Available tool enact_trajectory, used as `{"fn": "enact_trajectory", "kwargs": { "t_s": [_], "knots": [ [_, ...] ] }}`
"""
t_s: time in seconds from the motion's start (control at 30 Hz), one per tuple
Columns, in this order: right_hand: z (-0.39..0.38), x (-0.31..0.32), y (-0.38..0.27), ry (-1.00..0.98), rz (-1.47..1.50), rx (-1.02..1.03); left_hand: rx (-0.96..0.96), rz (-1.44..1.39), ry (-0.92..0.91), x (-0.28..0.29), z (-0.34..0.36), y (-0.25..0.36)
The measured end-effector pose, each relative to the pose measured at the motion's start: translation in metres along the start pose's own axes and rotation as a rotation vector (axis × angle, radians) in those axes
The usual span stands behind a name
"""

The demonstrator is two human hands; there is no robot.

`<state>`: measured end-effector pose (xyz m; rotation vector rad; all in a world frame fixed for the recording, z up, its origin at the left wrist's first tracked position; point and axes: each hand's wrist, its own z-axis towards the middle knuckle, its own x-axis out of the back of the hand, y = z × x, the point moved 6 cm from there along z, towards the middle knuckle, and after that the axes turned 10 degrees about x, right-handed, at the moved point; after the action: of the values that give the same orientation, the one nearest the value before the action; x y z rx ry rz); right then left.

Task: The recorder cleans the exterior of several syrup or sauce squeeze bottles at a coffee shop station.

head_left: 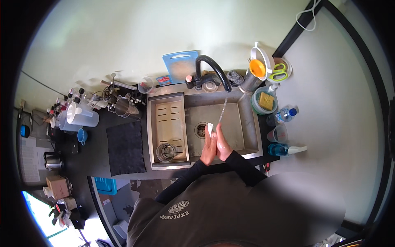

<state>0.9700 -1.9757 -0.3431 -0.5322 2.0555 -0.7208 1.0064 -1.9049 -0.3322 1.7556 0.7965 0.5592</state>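
In the head view, we had both hands together over the sink (242, 154) at the centre of the frame. The left hand (209, 151) closed its fingertips on a small white piece (210, 127), whose kind we could not tell. The right hand (222, 147) lay against the left, fingers fairly straight; we could not tell whether it gripped the piece too.

Water (223, 110) ran from the black faucet (214, 64) at upper centre to the right fingertips, just beside the piece. The drain (200, 130) showed just left of them, and a clear glass (166, 152) stood in the slotted tray (168, 123) farther left.

We judged the step to be wetting or rinsing at the stream. The next move, in our view, called for keeping that small piece pinched, well off the open drain, while turning it under the water.
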Motion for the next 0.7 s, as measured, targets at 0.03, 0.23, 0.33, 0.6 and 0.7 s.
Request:
{"fn": "enact_trajectory", "kwargs": {
  "t_s": [0.03,0.23,0.33,0.6,0.7],
  "knots": [
    [0.003,-0.007,0.002,-0.022,-0.069,0.065,0.038,-0.119,0.059,0.001,0.007,-0.009],
    [0.023,0.016,-0.019,-0.192,-0.296,0.266,0.265,-1.045,-0.117,0.037,0.045,-0.023],
    [0.040,0.058,-0.040,0.044,-0.210,0.227,0.323,-1.128,-0.167,0.055,0.046,-0.019],
    [0.160,0.098,-0.149,-0.136,-1.788,0.384,0.158,-0.133,-0.113,0.065,0.013,-0.048],
    [0.187,0.098,-0.170,-0.055,-0.958,0.254,0.272,-0.222,-0.181,0.058,-0.001,-0.070]
  ]
}}
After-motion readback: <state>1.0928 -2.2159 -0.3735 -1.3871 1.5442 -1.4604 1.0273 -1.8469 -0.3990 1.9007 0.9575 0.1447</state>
